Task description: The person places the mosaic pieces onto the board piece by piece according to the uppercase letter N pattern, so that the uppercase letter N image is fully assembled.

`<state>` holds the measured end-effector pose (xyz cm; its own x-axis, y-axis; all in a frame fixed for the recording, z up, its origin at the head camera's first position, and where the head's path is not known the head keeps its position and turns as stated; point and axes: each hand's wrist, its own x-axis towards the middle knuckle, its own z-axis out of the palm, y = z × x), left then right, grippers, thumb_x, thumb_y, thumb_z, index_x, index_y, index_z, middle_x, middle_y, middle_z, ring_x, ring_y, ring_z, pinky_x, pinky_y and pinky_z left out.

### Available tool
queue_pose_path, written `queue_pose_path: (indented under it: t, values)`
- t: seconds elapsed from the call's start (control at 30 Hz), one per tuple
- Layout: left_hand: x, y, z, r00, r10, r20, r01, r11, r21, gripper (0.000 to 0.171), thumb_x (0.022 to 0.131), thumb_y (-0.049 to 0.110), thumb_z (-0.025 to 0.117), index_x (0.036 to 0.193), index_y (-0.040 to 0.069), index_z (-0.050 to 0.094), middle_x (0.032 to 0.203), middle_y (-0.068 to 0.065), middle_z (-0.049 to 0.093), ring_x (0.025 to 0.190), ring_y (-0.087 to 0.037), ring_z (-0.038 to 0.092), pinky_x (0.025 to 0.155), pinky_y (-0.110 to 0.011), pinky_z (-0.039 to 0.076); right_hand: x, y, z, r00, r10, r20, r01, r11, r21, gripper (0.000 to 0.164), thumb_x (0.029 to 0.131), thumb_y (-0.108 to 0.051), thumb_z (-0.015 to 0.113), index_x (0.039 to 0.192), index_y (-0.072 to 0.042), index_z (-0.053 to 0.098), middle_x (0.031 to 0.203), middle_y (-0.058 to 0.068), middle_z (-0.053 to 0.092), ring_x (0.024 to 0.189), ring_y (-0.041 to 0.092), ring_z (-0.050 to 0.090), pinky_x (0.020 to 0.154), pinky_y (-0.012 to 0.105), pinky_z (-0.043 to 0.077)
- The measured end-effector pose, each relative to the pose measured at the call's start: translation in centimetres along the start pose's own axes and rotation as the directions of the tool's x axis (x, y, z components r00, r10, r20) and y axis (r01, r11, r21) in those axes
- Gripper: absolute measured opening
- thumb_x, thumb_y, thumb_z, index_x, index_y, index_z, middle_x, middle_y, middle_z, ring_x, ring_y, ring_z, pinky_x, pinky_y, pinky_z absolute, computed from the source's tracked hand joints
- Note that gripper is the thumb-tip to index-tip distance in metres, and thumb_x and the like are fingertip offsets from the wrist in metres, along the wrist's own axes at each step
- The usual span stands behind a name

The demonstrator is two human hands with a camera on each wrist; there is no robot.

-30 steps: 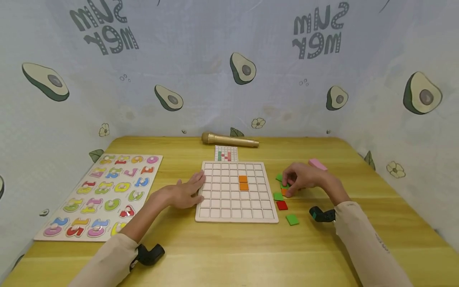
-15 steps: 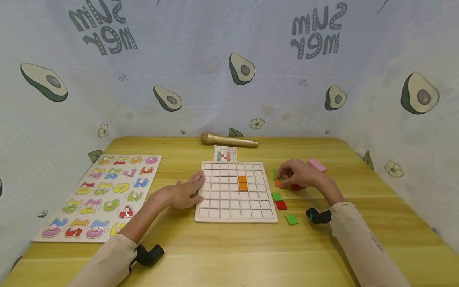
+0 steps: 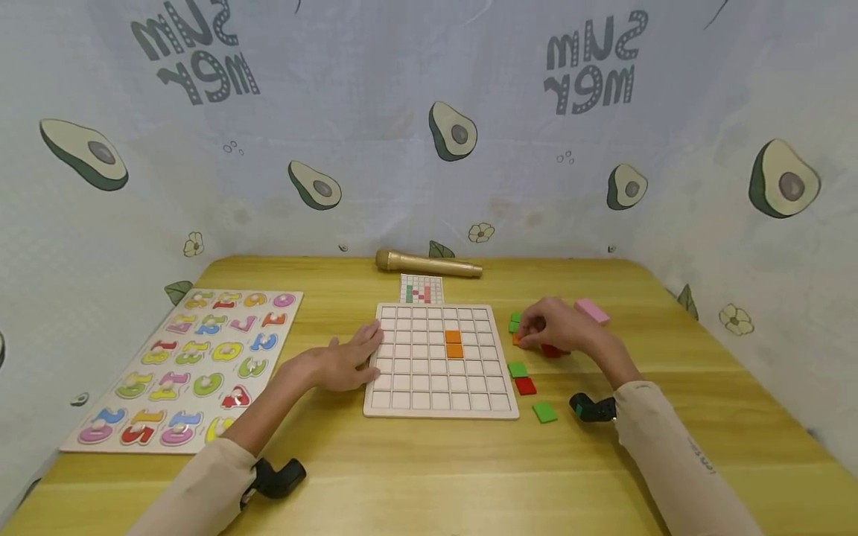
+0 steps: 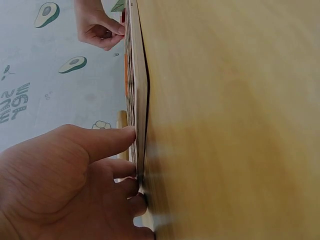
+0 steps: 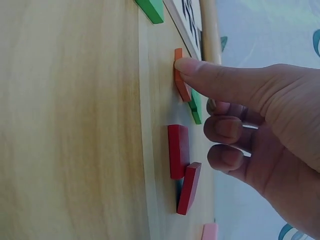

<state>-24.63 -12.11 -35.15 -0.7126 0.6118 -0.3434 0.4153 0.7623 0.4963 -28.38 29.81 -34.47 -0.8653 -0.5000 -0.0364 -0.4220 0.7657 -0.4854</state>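
Note:
A pale wooden grid board (image 3: 439, 413) has two orange tiles (image 3: 454, 344) set in its squares. My left hand (image 3: 345, 362) rests at the board's left edge with its fingers spread and thumb apart, steadying nothing else. To the right of the board, my right hand (image 3: 558, 325) pinches a loose orange tile (image 5: 178, 75); the thumb is on its edge and the index fingertip is mostly hidden behind. Green tiles (image 3: 515, 322) lie just beyond that tile. Two red tiles (image 5: 179, 152) lie below the curled fingers in the right wrist view.
More loose tiles, a green one (image 3: 518, 370), a red one (image 3: 526, 386) and another green one (image 3: 545, 412), lie nearer. A pink block (image 3: 593, 312), a pattern card (image 3: 421, 289), a gold microphone (image 3: 429, 263) and a number puzzle board (image 3: 181, 365) surround the grid.
The right hand has shifted left and slightly away, and the loose orange tile has moved with it toward the green tiles. Red tiles now show under the hand. The left hand stays put.

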Motion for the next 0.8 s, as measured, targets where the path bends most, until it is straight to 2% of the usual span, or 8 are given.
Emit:
queue_pose_path:
  t: [0.13, 0.43, 0.57, 0.8]
  values:
    - [-0.04, -0.06, 0.05, 1.000, 0.000, 0.001, 0.000, 1.000, 0.002, 0.076, 0.116, 0.029, 0.047, 0.172, -0.002, 0.005, 0.180, -0.020, -0.010, 0.167, -0.035, -0.006, 0.128, -0.071, 0.000, -0.04, 0.02, 0.01, 1.000, 0.002, -0.004, -0.002, 1.000, -0.024, 0.006, 0.094, -0.009, 0.085, 0.090, -0.009, 0.080, 0.076, -0.002, 0.064, 0.072, 0.016, 0.054, 0.066, 0.028, 0.047]
    - [0.01, -0.23, 0.03, 1.000, -0.001, -0.001, 0.001, 1.000, 0.004, 0.076, 0.116, 0.028, 0.047, 0.172, -0.002, 0.004, 0.180, -0.019, -0.010, 0.167, -0.034, -0.006, 0.128, -0.070, 0.000, -0.06, 0.05, -0.12, 0.996, 0.081, -0.026, -0.082, 0.995, -0.058, 0.014, 0.092, -0.019, 0.088, 0.095, -0.008, 0.081, 0.077, -0.001, 0.063, 0.073, 0.016, 0.054, 0.066, 0.031, 0.047]
    - [0.07, -0.30, 0.00, 1.000, -0.001, -0.002, 0.001, 1.000, 0.004, 0.076, 0.117, 0.029, 0.046, 0.172, -0.001, 0.004, 0.180, -0.019, -0.010, 0.167, -0.033, -0.007, 0.129, -0.070, 0.000, -0.04, -0.05, -0.02, 0.997, 0.077, -0.032, -0.078, 0.996, -0.046, 0.013, 0.093, -0.018, 0.088, 0.095, -0.007, 0.081, 0.078, 0.000, 0.064, 0.073, 0.016, 0.054, 0.066, 0.031, 0.047]
    - [0.04, -0.29, 0.11, 1.000, 0.001, 0.006, -0.001, 1.000, 0.005, 0.076, 0.116, 0.029, 0.047, 0.172, -0.002, 0.004, 0.180, -0.019, -0.010, 0.167, -0.034, -0.006, 0.128, -0.071, 0.000, -0.17, -0.31, 0.08, 0.997, 0.081, 0.004, -0.081, 0.996, -0.030, 0.018, 0.094, -0.019, 0.087, 0.094, -0.005, 0.076, 0.081, 0.001, 0.063, 0.076, 0.017, 0.054, 0.067, 0.029, 0.046]
